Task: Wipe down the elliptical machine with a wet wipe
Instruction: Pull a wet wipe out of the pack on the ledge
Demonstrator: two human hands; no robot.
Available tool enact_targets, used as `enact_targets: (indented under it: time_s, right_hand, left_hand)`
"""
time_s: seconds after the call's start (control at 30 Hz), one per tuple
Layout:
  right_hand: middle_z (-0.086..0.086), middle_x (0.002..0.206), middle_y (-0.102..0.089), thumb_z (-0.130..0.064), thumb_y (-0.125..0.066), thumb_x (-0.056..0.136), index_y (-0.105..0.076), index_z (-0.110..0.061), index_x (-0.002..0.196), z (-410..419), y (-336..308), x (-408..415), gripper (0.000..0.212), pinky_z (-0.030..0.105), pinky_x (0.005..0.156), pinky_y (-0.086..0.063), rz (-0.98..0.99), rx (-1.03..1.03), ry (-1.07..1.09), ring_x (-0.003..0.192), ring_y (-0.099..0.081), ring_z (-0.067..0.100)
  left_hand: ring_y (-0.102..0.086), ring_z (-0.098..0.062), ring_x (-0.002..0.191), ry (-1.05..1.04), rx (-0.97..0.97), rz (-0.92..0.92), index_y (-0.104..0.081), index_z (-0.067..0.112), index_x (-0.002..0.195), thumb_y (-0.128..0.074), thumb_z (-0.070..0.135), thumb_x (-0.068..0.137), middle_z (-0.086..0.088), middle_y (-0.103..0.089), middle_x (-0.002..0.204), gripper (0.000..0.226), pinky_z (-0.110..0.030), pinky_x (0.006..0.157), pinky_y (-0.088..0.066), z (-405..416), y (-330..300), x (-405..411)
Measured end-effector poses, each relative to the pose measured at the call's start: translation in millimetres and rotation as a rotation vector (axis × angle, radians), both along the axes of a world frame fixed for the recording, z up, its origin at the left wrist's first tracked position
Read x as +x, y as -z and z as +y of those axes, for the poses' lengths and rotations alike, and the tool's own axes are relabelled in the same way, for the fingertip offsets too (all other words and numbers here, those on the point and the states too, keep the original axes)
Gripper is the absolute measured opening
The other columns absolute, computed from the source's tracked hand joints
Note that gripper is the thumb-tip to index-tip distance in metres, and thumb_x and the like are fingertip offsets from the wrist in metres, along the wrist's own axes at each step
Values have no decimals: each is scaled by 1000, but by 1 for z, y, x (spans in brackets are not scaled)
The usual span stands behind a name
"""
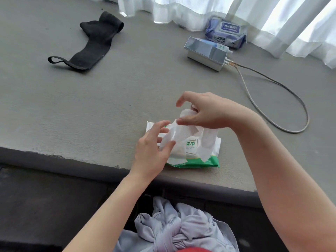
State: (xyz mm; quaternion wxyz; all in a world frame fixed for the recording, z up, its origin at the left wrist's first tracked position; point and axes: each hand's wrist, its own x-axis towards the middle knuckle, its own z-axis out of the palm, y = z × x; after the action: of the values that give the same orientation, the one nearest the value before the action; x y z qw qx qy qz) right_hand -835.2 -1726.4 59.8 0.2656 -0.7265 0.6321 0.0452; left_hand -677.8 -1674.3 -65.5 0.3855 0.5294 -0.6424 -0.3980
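A green and white pack of wet wipes (196,159) lies near the front edge of a grey ledge (109,106). A white wet wipe (183,132) is drawn up out of the pack. My right hand (201,111) pinches its upper end above the pack. My left hand (154,148) holds the wipe's lower left part between thumb and fingers. The elliptical machine is not in view.
A black strap with a loop (91,44) lies at the back left. A blue wipe pack (227,33) and a silver box (207,53) with a grey cable (283,99) sit at the back right by white curtains (236,11). Grey fabric (181,228) is below.
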Motion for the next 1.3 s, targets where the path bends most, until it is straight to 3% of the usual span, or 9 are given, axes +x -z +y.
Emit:
enact_targets:
  time_s: [0.17,0.33,0.47,0.63,0.73,0.9,1.07,1.17,1.3]
  right_hand:
    - [-15,85,-51,-28,-68,83,-57,-39,108,14,-29,-31,29,27,70,-37,25,-45,26,80,-47,4]
    - [-17,79,-57,-29,-66,82,-66,-37,89,30,-58,-50,11,15,59,-34,65,-88,-4,67,-46,-15]
    - [-17,83,-53,-29,-65,86,-70,-37,93,25,-46,-38,12,27,72,-43,156,-9,-67,85,-52,7]
    - [-4,109,-59,-34,-69,86,-59,-31,126,2,8,10,42,28,85,-43,181,53,-183,111,-53,17]
    - [-5,121,-60,-42,-64,88,-52,-31,132,-7,12,15,47,33,94,-44,147,-29,-154,116,-51,19]
    - [-12,91,-59,-31,-62,89,-54,-34,126,-5,-24,-8,38,20,63,-31,-9,-111,-92,76,-50,-2]
    - [-9,78,-59,1,-55,85,-52,-32,126,12,-51,-40,53,13,59,-40,-299,-48,-56,64,-49,0]
    - [-7,79,-58,4,-56,88,-58,-31,118,19,-54,-51,45,16,58,-43,-467,-114,-15,67,-50,4]
    - [-7,79,-57,7,-57,90,-62,-28,110,21,-55,-51,40,16,56,-41,-693,-166,33,66,-48,4]
  left_hand:
    - [-62,-9,92,44,-175,-232,-70,19,114,-64,1,85,8,-72,107,35,-20,76,-44,-4,7,0]
    - [-55,-5,117,710,-160,-391,-68,22,120,-67,26,85,10,-65,124,36,-22,102,-39,-22,-1,0]
    - [-54,6,112,504,-163,-175,-68,25,114,-67,41,74,20,-63,117,44,-12,98,-37,-26,-2,22]
    - [-57,-2,85,163,-268,-235,-64,24,112,-69,39,72,19,-62,101,43,-37,78,-51,-13,12,25]
    - [-57,-3,85,96,-323,-204,-59,27,117,-61,35,80,17,-60,103,38,-38,77,-52,-3,12,21]
    - [-60,-14,110,234,-393,-298,-66,24,117,-57,40,85,5,-63,120,37,-32,90,-45,6,15,15]
    - [-67,-20,97,258,-418,-606,-73,26,89,-52,38,76,7,-71,103,27,-32,83,-38,-6,27,5]
    - [-58,-14,110,240,-346,-507,-72,27,102,-52,40,74,9,-67,114,37,-27,88,-30,-9,18,0]
    - [-46,0,127,267,10,127,-55,38,128,-58,46,73,21,-57,130,56,-20,105,-31,-4,-28,0]
